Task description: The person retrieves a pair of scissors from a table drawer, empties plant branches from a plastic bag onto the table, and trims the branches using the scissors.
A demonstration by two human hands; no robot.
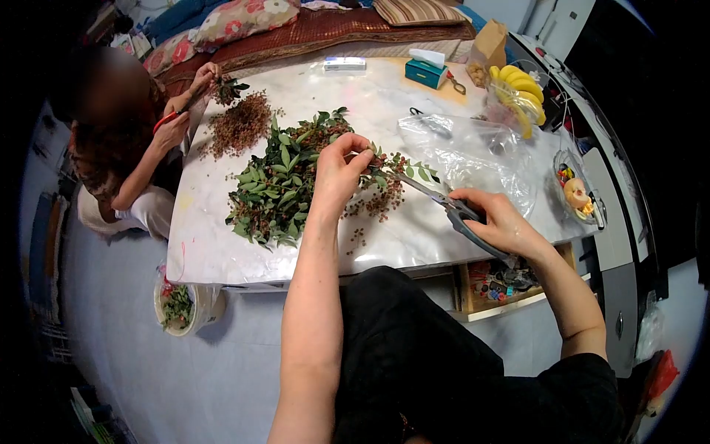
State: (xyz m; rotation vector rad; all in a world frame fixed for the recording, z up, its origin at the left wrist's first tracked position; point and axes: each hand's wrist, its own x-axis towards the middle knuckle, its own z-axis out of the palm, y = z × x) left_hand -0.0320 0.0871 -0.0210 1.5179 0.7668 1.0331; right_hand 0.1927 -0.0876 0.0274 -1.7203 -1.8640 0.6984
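Note:
My left hand pinches a leafy sprig with small reddish-brown berries, above the white table. In my right hand is a pair of scissors with dark grey handles; its blades point left and reach the sprig near my left fingers. The blade tips are partly hidden among leaves and berries. Left of my left hand lies a big pile of green leafy sprigs. Loose berries are scattered beneath the sprig.
Across the left corner, another person's hand holds red-handled scissors beside a berry heap. A clear plastic bag, tissue box and bananas occupy the right side. Below are a bucket and an open drawer.

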